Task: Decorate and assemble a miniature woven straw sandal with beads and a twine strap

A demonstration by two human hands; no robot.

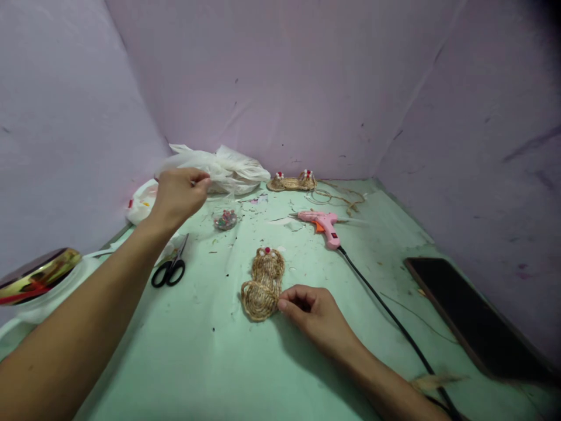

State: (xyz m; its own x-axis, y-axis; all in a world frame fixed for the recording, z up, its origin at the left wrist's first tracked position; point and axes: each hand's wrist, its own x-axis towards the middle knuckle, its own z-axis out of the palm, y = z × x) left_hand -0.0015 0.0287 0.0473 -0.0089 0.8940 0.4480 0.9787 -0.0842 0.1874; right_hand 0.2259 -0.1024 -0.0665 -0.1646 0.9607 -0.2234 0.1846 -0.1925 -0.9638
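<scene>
Bead cluster [267, 251] attached, the woven piece [266, 280] lies on the bench [188, 362]; right hand [322, 318] fingers pinch its four-o'clock edge. Left hand [177, 196] fingers curl, ten o'clock, hold unclear; remaining work unclear.

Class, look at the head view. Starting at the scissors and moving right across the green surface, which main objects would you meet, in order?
Scissors, small coloured beads, near woven piece, pink glue gun, dark flat device.
</scene>
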